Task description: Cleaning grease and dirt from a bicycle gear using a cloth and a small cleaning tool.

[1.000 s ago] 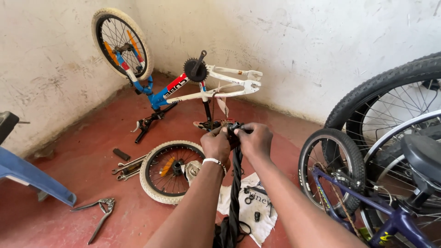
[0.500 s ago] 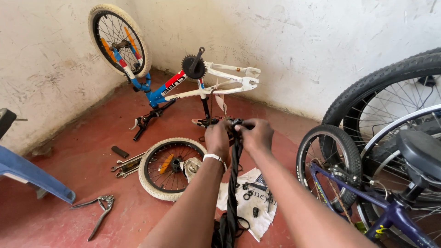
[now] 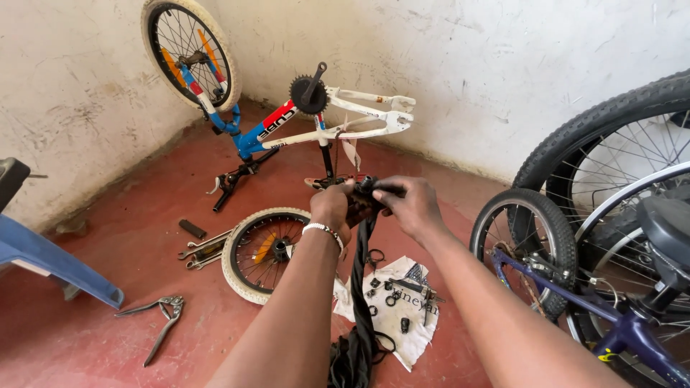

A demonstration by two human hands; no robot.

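Observation:
Both my hands are raised in front of me and grip the top of a black rubber inner tube. My left hand with a white bracelet pinches it from the left. My right hand closes on it from the right. The tube hangs down between my forearms to a heap near the bottom edge. Below my hands a small loose wheel with a cream tyre lies flat on the red floor. Beyond them an upside-down small bicycle frame, white, blue and red, rests on its seat and handlebars.
Small black parts lie on a white cloth. Wrenches and a black grip lie left of the loose wheel, pliers nearer me. A blue chair stands at left. Dark bicycles with big tyres crowd the right.
My hands stay closed on the tube and have shifted only slightly. The view has drifted a little.

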